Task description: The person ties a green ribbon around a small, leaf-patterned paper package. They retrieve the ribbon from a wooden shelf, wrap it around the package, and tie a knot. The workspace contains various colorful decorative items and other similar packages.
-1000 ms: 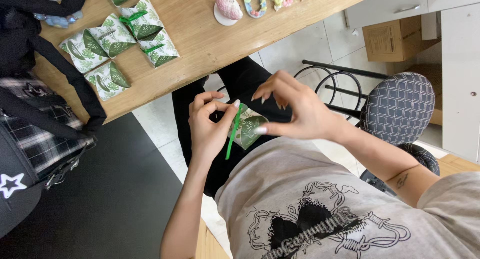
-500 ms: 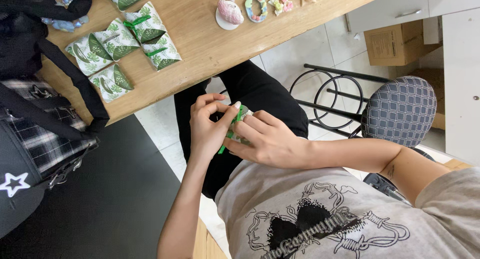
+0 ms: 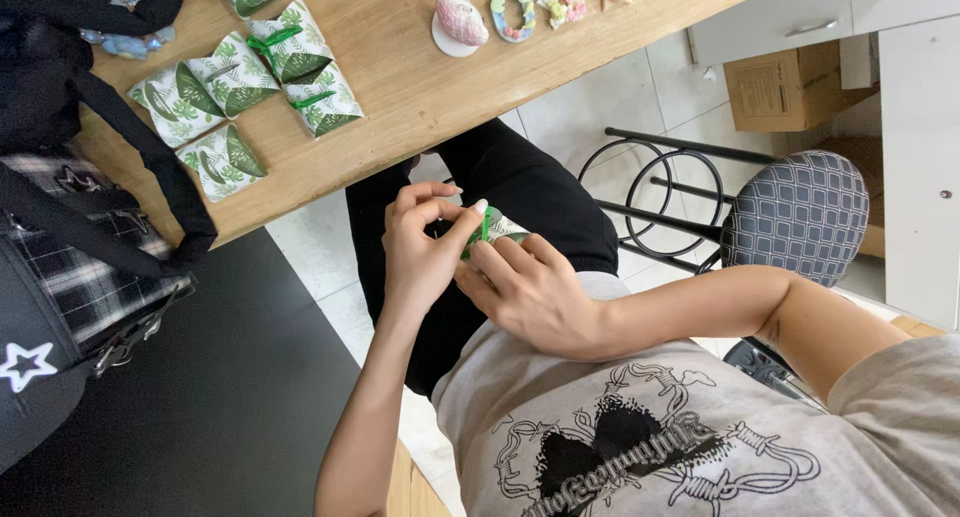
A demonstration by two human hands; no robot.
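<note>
Both hands meet over my lap on a small leaf-patterned paper box (image 3: 503, 224) with a green ribbon (image 3: 486, 226). My left hand (image 3: 418, 252) pinches the ribbon and the box's top between thumb and fingers. My right hand (image 3: 532, 292) cups the box from below and from the right, covering most of it. Several matching leaf-patterned boxes (image 3: 240, 87), some tied with green ribbon, lie on the wooden table (image 3: 420, 87) beyond my knees.
A black bag with straps (image 3: 70, 217) sits at the table's left end over a dark mat (image 3: 220, 407). Small pastel ornaments (image 3: 460, 22) lie at the table's far edge. A stool with a grey patterned seat (image 3: 800, 217), a cardboard box (image 3: 785, 87) and white cabinets (image 3: 920, 157) stand at the right.
My right hand, raised with fingers spread a second ago, has come down and closed around the box. The long green ribbon end is now mostly hidden between the hands.
</note>
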